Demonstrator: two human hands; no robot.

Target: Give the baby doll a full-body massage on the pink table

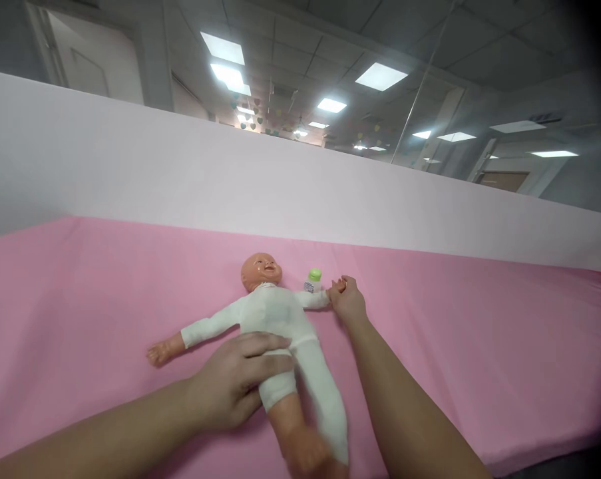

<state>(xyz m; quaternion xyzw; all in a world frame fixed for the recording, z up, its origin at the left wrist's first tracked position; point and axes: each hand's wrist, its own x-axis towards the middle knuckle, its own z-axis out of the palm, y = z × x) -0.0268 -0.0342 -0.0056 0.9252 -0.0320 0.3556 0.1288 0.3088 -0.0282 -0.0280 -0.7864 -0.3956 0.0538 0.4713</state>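
A baby doll (pixel 273 313) in a white bodysuit lies on its back on the pink sheet (pixel 480 346), head pointing away from me, arms spread. My left hand (pixel 235 386) lies across the doll's hip and upper leg, fingers wrapped over it. My right hand (pixel 347 303) is closed around the doll's far hand, holding the arm stretched out to the side. A small white bottle with a green cap (pixel 313 281) stands just behind that arm, close to my right hand.
A pale pink partition (pixel 180 173) rises behind the pink surface. Above it are office ceiling panels with lit lamps and a glass wall. The surface's near edge shows at the lower right.
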